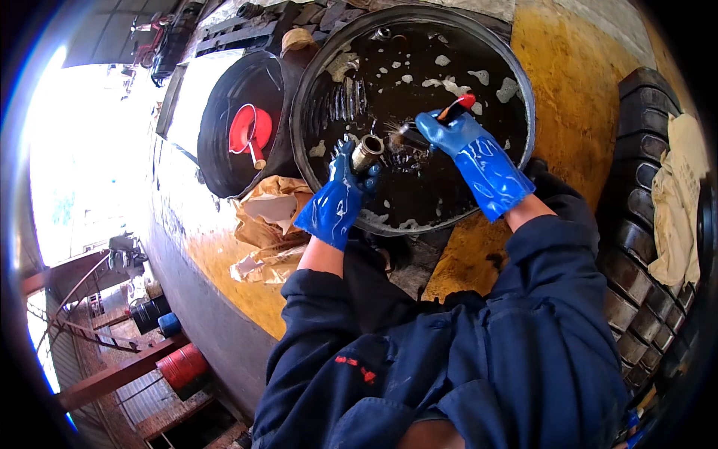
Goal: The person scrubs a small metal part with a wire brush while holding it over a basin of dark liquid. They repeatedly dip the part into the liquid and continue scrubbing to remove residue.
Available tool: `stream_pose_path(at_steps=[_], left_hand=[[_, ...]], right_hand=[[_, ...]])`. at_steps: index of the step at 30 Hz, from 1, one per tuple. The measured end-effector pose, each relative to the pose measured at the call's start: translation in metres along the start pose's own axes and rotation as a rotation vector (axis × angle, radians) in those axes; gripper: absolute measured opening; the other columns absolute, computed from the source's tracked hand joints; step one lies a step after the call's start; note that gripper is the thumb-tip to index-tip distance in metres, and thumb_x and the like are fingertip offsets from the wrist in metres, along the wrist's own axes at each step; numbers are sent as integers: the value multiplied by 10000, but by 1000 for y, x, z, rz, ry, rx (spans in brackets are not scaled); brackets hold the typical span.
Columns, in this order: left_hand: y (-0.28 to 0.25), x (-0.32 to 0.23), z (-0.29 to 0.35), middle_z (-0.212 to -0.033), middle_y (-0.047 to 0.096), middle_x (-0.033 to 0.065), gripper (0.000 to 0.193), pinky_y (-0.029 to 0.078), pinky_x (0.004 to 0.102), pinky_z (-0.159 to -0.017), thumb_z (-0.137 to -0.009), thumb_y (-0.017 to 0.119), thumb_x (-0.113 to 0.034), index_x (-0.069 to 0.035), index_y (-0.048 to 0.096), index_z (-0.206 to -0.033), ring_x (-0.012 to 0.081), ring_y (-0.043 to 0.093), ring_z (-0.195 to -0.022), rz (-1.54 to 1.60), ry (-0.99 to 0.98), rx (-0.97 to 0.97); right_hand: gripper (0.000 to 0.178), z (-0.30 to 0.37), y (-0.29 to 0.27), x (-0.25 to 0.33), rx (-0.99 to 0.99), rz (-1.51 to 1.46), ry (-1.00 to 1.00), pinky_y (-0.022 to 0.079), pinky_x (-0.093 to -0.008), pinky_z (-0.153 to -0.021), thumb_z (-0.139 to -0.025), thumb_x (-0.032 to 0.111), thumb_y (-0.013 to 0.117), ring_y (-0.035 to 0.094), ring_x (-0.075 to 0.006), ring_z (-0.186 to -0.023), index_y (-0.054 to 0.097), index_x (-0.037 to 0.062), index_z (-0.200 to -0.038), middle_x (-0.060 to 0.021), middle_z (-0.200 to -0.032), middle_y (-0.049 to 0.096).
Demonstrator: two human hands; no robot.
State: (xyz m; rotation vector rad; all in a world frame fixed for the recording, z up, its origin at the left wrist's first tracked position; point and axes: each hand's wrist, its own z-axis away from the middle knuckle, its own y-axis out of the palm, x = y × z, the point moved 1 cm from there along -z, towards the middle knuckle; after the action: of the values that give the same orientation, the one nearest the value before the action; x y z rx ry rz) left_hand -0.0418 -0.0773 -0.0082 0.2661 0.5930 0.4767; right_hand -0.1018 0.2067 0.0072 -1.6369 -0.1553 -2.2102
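Observation:
Both my hands wear long blue rubber gloves, over a wide round metal basin (529, 112) of dark liquid with patches of foam. My left hand (336, 198) is closed round a hollow metal cylinder (367, 153), its open end facing up. In my right hand (467, 150) is a brush (458, 109) with a red and black handle. Its bristles point toward the cylinder and look apart from it. Below the bristles the liquid is splashed and rippled. A ridged shape (344, 101) shows at the basin's left side, and a small metal ring (381, 34) lies near the far rim.
Left of the basin stands a black tub (213, 120) with a red dipper (250, 129) in it. Torn brown paper (277, 213) lies nearer me. Dark chunky track-like blocks (636, 217) line the right, with beige cloth (680, 198) on them. Metal drums (179, 367) stand far left.

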Motion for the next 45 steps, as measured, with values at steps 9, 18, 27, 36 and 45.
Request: stream_pose_path(at_steps=[9, 18, 27, 36, 45], left_hand=[[48, 0, 28, -560, 522, 8, 416, 287, 252, -364, -1028, 516, -524, -175, 651, -847, 151, 413, -388, 47, 8, -131], [24, 10, 12, -642, 621, 31, 433, 363, 259, -369, -1024, 538, -555, -159, 689, -934, 159, 528, -436, -73, -47, -138], [7, 11, 0, -794, 710, 73, 479, 489, 331, -440, -1050, 548, -532, -83, 710, -1003, 201, 637, -563, -299, 32, -156], [17, 17, 0, -1201, 720, 142, 419, 644, 356, -720, -1061, 601, -328, -4, 641, -1324, 236, 727, -1005, -419, 657, 68], [-4, 6, 5, -1289, 686, 150, 393, 658, 386, -787, -1029, 659, -213, -1, 624, -1358, 284, 718, -1089, -189, 650, 159]], right_hand=[[363, 19, -10, 18, 3, 446, 167, 555, -400, -849, -968, 430, 584, 731, -306, -917, 746, 121, -1070, -126, -943, 751], [246, 30, -3, 51, 253, 149, -805, 607, -357, -816, -933, 144, 712, 756, -250, -892, 742, 43, -1155, -130, -1034, 772], [291, 26, 11, 38, 255, 177, -67, 532, -304, -758, -973, 382, 703, 628, -118, -762, 764, 109, -1056, -16, -806, 689], [366, -8, -1, -40, -4, -284, 404, 516, -360, -614, -867, 326, 852, 650, -177, -686, 709, 3, -960, -95, -835, 700], [531, 26, -27, -8, -36, 218, 321, 538, -438, -912, -949, 518, 644, 717, -289, -927, 729, 28, -1136, -166, -994, 747]])
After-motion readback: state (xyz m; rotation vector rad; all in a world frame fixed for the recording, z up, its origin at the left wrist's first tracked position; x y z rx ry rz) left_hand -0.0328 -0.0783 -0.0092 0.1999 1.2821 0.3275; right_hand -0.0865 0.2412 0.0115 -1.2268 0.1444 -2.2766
